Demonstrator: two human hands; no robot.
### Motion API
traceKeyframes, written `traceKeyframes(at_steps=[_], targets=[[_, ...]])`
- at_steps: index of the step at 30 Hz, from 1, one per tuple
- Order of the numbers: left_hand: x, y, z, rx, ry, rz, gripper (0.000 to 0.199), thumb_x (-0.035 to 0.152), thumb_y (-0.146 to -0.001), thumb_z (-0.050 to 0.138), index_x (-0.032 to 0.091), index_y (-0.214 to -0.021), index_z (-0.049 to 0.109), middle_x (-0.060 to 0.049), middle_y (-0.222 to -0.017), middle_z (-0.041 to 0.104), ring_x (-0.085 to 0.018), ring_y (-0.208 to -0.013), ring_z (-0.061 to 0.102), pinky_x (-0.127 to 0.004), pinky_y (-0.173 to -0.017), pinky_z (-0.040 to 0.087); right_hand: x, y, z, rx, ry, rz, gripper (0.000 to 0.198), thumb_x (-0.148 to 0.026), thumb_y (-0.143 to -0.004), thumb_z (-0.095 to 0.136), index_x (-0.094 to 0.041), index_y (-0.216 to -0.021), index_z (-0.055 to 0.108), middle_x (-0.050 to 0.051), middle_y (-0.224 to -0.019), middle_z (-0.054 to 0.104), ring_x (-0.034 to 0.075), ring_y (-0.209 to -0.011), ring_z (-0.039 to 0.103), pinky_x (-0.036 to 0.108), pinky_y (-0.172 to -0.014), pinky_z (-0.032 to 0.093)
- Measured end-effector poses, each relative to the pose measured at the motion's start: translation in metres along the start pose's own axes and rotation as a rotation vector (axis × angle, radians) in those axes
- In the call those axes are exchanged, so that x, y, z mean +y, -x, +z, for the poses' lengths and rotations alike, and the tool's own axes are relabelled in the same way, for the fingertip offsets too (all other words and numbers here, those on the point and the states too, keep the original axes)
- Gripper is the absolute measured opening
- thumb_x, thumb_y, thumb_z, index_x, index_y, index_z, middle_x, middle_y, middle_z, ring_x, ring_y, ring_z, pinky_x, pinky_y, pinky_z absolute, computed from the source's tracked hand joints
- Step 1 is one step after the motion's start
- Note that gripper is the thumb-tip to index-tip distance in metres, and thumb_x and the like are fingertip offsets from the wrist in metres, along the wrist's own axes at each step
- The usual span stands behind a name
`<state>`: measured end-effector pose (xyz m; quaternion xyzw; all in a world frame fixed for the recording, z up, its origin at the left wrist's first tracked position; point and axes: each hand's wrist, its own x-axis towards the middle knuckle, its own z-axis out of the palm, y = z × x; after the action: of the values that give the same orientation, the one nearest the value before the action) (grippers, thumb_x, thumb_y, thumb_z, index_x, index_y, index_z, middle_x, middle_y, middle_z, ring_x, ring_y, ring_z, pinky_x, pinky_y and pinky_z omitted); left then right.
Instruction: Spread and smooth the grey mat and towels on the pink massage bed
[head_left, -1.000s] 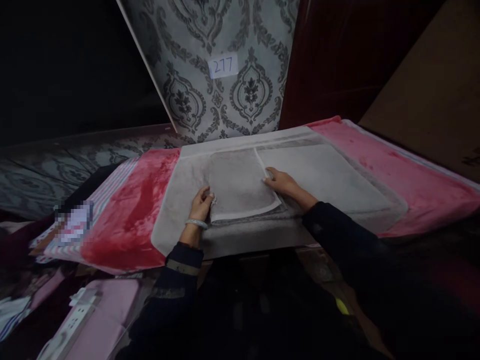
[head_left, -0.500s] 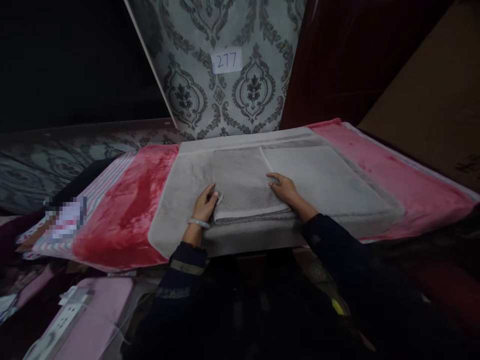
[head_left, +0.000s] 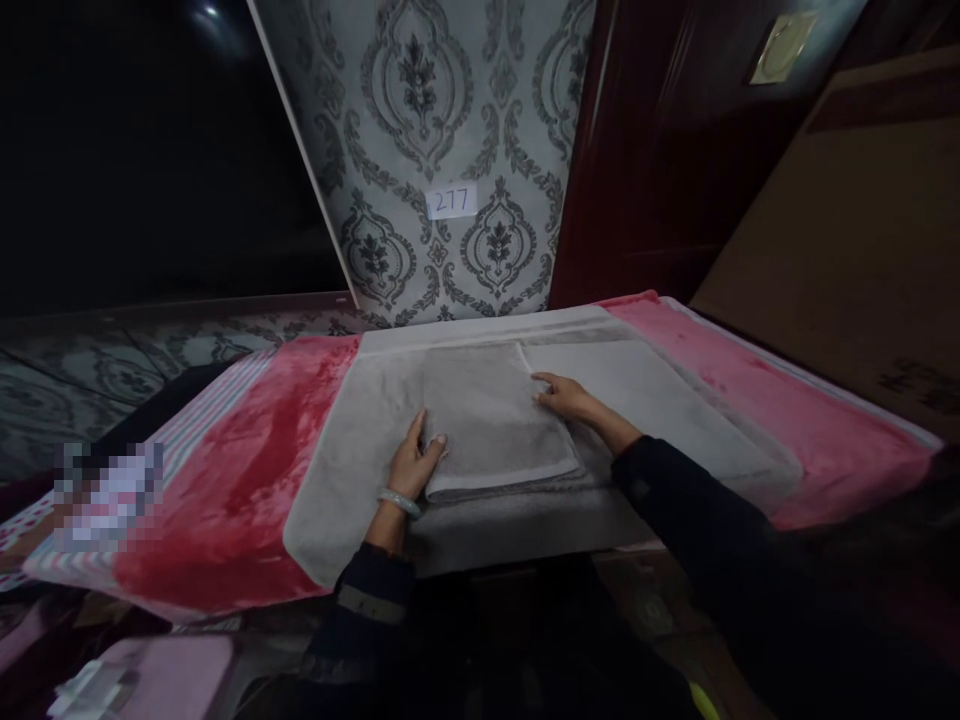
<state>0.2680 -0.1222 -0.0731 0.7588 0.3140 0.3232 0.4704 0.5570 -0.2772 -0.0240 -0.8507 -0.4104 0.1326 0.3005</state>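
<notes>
A folded grey cloth with pale edges lies flat on a larger grey mat. At the cloth's left edge rests my left hand, a bracelet on its wrist; its thumb is spread away from the extended index finger, and the thumb tip touches the cloth. My right hand lies by the upper right edge of the cloth, with thumb and index finger apart and fingertips touching that edge. Neither hand grasps the cloth.
Under the mat spreads a red and pink blanket. A dark screen stands at the left, and a cardboard box leans in at the right. Behind is patterned wallpaper with a paper label reading 277.
The view has tilted upward, so everything appears lower. My left thumb has spread farther from the fingers onto the cloth. My right hand has slid slightly toward the cloth's far edge.
</notes>
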Motion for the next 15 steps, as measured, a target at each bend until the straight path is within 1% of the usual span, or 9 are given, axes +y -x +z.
traceKeyframes(at_steps=[2, 5, 7, 9, 12, 15], targets=[[0.001, 0.0, -0.001, -0.018, 0.003, 0.019, 0.07, 0.041, -0.083, 0.07, 0.024, -0.149, 0.051, -0.009, -0.154, 0.052, -0.027, -0.145, 0.044, -0.042, -0.123, 0.033, -0.012, -0.019, -0.005, 0.014, 0.0, 0.004, 0.054, -0.021, -0.087, 0.062, -0.016, -0.141, 0.061, 0.006, -0.095, 0.076, 0.019, -0.077, 0.069, 0.028, -0.076, 0.055], [0.003, 0.001, -0.003, -0.047, -0.011, 0.056, 0.07, 0.04, -0.082, 0.07, 0.024, -0.148, 0.052, -0.009, -0.154, 0.051, -0.026, -0.147, 0.042, -0.041, -0.122, 0.033, -0.024, -0.038, 0.0, 0.06, 0.013, 0.013, 0.048, -0.017, -0.089, 0.06, -0.017, -0.137, 0.064, 0.008, -0.112, 0.075, 0.019, -0.093, 0.07, 0.025, -0.084, 0.053], [0.004, 0.002, -0.005, -0.073, -0.035, 0.076, 0.067, 0.038, -0.083, 0.068, 0.023, -0.147, 0.054, -0.008, -0.153, 0.053, -0.026, -0.146, 0.043, -0.041, -0.122, 0.033, -0.027, -0.042, 0.009, 0.108, 0.034, 0.026, 0.048, -0.011, -0.088, 0.057, -0.018, -0.134, 0.067, 0.009, -0.124, 0.071, 0.019, -0.108, 0.068, 0.025, -0.093, 0.05], [0.005, 0.002, -0.006, -0.107, -0.068, 0.084, 0.063, 0.035, -0.084, 0.065, 0.022, -0.146, 0.055, -0.008, -0.151, 0.055, -0.025, -0.144, 0.046, -0.042, -0.123, 0.032, -0.027, -0.041, 0.019, 0.16, 0.06, 0.055, 0.049, -0.007, -0.09, 0.05, -0.02, -0.135, 0.067, 0.011, -0.131, 0.067, 0.021, -0.118, 0.064, 0.027, -0.1, 0.047], [0.004, 0.004, -0.008, -0.134, -0.109, 0.091, 0.062, 0.032, -0.086, 0.061, 0.02, -0.147, 0.054, -0.009, -0.151, 0.055, -0.025, -0.143, 0.047, -0.043, -0.123, 0.032, -0.026, -0.036, 0.029, 0.209, 0.095, 0.103, 0.051, -0.009, -0.094, 0.042, -0.021, -0.139, 0.064, 0.014, -0.132, 0.063, 0.024, -0.12, 0.063, 0.032, -0.102, 0.047], [0.003, 0.004, -0.008, -0.116, -0.124, 0.09, 0.061, 0.033, -0.087, 0.062, 0.021, -0.146, 0.054, -0.008, -0.15, 0.056, -0.026, -0.142, 0.049, -0.044, -0.122, 0.033, -0.025, -0.035, 0.031, 0.209, 0.117, 0.116, 0.051, -0.012, -0.096, 0.042, -0.024, -0.14, 0.063, 0.013, -0.13, 0.062, 0.024, -0.118, 0.063, 0.031, -0.102, 0.047]])
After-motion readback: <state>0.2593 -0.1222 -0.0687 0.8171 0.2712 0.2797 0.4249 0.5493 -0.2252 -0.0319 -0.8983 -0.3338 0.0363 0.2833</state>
